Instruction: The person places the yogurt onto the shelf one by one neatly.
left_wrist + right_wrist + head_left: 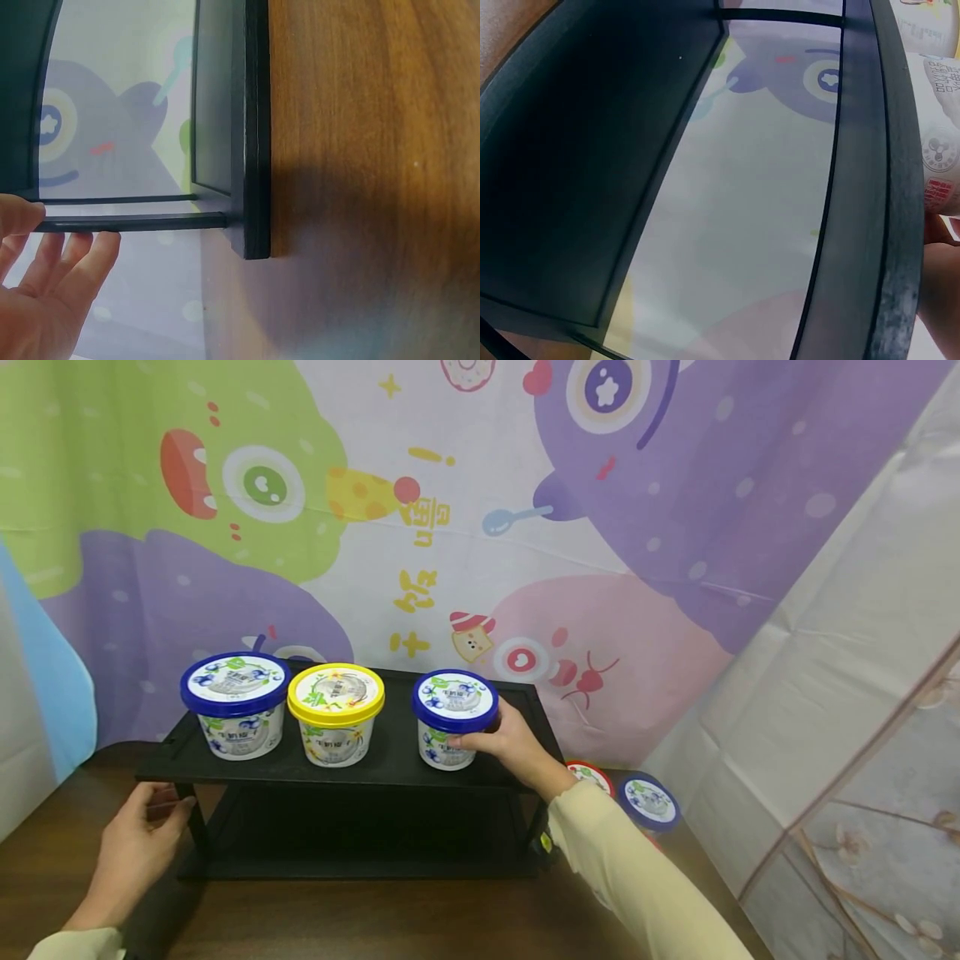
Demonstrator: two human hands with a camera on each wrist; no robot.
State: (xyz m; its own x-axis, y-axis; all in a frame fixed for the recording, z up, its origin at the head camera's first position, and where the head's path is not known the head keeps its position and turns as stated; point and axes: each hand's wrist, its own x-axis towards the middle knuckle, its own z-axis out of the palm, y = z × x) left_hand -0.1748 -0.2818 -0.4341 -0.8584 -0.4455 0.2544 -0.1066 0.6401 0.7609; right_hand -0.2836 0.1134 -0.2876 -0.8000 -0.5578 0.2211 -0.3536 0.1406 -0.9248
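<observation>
My right hand [517,747] grips a small white tub with a blue lid [455,702], thumb across its front, on the right part of a black two-tier rack [397,768]. To its left on the top tier stand a yellow-lidded tub [336,714] and another blue-lidded tub [236,703], both upright. My left hand [138,852] is at the rack's front left post; in the left wrist view its thumb and fingers [105,247] lie on either side of that post [150,223]. The right wrist view shows the held tub [941,150] only partly, behind the rack's edge.
Beside the rack on the right are a red-lidded tub [591,774] and a blue-lidded one [648,802], partly hidden by my sleeve. The rack stands on a brown wooden table [360,918]. A cartoon-printed curtain [465,527] hangs close behind.
</observation>
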